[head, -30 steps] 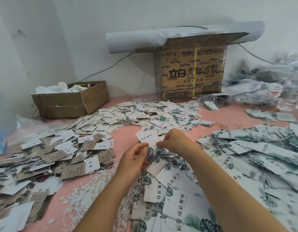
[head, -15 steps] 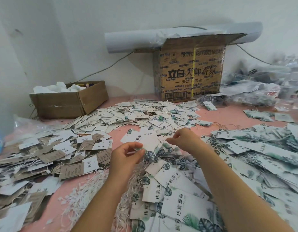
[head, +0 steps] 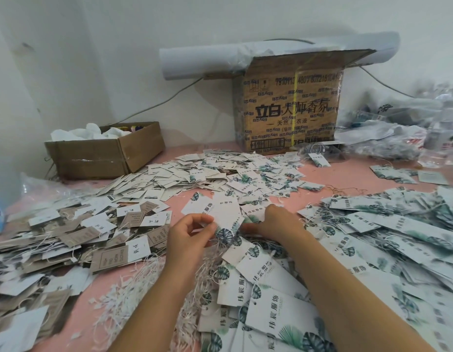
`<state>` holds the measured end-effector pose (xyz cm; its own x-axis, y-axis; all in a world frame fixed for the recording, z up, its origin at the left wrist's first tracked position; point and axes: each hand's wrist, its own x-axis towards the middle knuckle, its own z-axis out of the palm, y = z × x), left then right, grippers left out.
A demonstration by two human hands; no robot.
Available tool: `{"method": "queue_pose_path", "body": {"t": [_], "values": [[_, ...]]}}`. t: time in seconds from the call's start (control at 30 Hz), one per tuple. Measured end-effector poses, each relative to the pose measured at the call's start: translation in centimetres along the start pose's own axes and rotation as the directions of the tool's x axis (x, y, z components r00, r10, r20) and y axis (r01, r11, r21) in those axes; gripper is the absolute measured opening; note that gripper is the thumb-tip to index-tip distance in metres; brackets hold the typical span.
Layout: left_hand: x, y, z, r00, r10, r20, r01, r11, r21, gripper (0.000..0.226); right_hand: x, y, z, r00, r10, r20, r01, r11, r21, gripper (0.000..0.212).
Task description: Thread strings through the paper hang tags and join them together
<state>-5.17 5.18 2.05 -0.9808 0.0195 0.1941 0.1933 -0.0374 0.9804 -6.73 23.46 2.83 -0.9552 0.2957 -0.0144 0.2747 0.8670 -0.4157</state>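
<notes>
Hang tags (head: 373,224), white with a green leaf print, lie in loose heaps over most of the frame, thickest at the right and lower centre. They rest on a pink surface (head: 347,174).

A second heap of brown-and-white tags (head: 106,260) fills the left of the frame.

A tall printed carton (head: 289,107) stands upright against the wall at upper centre-right. A white paper roll (head: 195,59) lies across its top.

A low open box (head: 93,156) sits at the upper left with white wadding inside. Crumpled plastic bags (head: 388,138) are piled at the upper right, blurred.

White strings (head: 134,288) lie tangled at lower centre, just beside the leaf-print heap.

The left hand (head: 190,240) is at frame centre. Its grip is closed, with thumb and forefinger pinching the near edge of one leaf-print tag, the held tag (head: 220,212). That tag is tilted up off the heap, printed face showing.

The right hand (head: 278,222) is just to the right of that tag, knuckles up, its fingers curled down among the tags. Its fingertips are hidden, so it cannot be told what, if anything, its grip has hold of.
</notes>
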Motion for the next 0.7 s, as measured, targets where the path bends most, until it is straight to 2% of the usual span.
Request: {"method": "queue_pose_path", "body": {"t": [0.1, 0.2, 0.37, 0.5, 0.6, 0.63, 0.7], "values": [[-0.1, 0.0, 0.0, 1.0, -0.015, -0.002, 0.016, 1.0, 0.001, 0.013, 0.3, 0.3, 0.2, 0.997, 0.035, -0.067, -0.036, 0.999, -0.022, 0.051], [-0.1, 0.0, 0.0, 1.0, -0.031, -0.002, 0.031, 1.0, 0.004, 0.014, 0.4, 0.5, 0.4, 0.997, 0.053, -0.062, -0.057, 0.997, -0.059, 0.048], [-0.1, -0.2, -0.1, 1.0, -0.014, 0.025, 0.014, 0.999, 0.03, 0.018, 0.7, 0.6, 0.4, 0.993, 0.085, -0.078, -0.083, 0.996, 0.027, 0.042], [-0.2, -0.3, 0.0, 0.999, 0.011, 0.033, -0.013, 0.998, 0.059, 0.042, 1.1, 0.9, -0.2, 0.984, 0.155, -0.089, -0.133, 0.967, 0.216, 0.031], [-0.2, -0.3, 0.0, 1.0, 0.0, 0.012, 0.0, 1.0, 0.017, 0.054, 1.2, 0.9, -1.5, 0.992, 0.105, -0.064, -0.069, 0.905, 0.42, 0.024], [-0.1, -0.2, 0.0, 1.0, -0.003, 0.005, 0.003, 1.0, 0.017, 0.057, 0.8, 0.5, -2.0, 0.996, 0.061, -0.065, -0.019, 0.855, 0.518, 0.02], [0.1, -0.3, 0.0, 1.0, -0.008, 0.006, 0.008, 1.0, 0.027, 0.06, -0.3, -0.4, -2.9, 0.997, -0.069, -0.02, 0.063, 0.691, 0.721, 0.018]]}}
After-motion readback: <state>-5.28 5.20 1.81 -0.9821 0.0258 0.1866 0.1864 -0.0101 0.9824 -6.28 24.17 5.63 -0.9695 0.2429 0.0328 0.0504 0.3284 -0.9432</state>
